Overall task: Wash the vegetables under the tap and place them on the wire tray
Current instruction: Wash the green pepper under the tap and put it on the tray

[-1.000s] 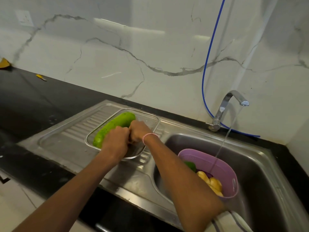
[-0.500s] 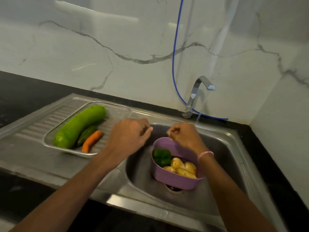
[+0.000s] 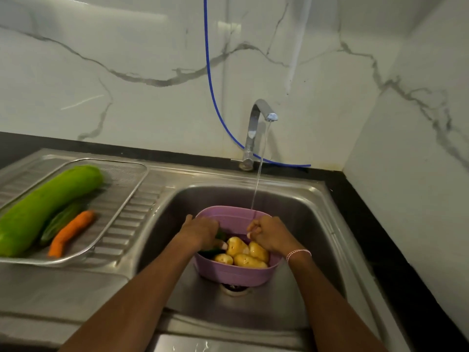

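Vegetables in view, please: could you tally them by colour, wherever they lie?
Green: 3 (gourd and cucumber on the wire tray; pepper in the purple basket)
Orange: 1 (carrot)
Yellow: 4 (potatoes)
Total: 8

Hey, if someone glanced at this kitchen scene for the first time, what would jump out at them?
Probably the big green gourd and orange carrot lying on the wire tray at left. Then both hands, left hand and right hand, reaching into the purple basket of potatoes in the sink, with the tap running.
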Available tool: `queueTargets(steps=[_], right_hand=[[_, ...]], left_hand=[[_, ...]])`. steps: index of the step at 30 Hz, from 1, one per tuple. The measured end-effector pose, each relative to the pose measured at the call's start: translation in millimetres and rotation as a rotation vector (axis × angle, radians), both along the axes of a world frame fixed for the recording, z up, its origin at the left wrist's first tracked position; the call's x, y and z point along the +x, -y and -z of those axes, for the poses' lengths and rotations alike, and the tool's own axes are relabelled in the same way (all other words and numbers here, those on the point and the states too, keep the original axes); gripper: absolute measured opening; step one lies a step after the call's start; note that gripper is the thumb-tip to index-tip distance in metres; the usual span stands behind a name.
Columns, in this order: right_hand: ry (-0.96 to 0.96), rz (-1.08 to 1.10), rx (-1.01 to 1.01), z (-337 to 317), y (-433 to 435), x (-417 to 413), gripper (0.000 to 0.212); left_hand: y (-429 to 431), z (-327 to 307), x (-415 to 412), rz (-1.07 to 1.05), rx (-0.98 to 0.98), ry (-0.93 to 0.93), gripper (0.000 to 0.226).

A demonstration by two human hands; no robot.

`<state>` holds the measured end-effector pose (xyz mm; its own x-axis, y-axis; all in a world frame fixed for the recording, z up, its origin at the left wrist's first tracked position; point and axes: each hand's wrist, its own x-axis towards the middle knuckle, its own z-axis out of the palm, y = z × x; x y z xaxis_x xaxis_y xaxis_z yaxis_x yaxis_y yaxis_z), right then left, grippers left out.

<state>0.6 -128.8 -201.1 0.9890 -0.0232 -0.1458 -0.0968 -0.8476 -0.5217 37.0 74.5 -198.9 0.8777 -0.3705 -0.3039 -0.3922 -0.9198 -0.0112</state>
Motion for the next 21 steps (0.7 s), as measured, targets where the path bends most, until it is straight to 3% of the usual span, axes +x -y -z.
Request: queueTargets(steps=[7,9,11,14,17,21], right_hand=[[0.089,0.065,0.063,7,6,7,0.012],[0.184,0.093,0.174,4,4,7,0.012],[0.18,0.133,0.514,-5,-4,6,0.018],[-0.031,0.214,1.067,-16,-18,6,0.035],[-0.025,0.252,1.155,-19,-22,7,0.044],[0.021,0.353,1.272,-23,-21,6,0.034]], left_hand=[[-10,-10,11,-0.005,-0.179,0.104,0.053],[-6,-19,12,-0.142,-0.443,0.175,0.055],[10,-27,9,-0.329,-0.825,0.159,0.057],[41,-27,-5,-0.507,-1.213,-0.02,0.055],[48,-16,-8,-0.476,-1.316,-0.243,0.052],[44,-11,0,-0.421,-1.533,-0.491,0.044]])
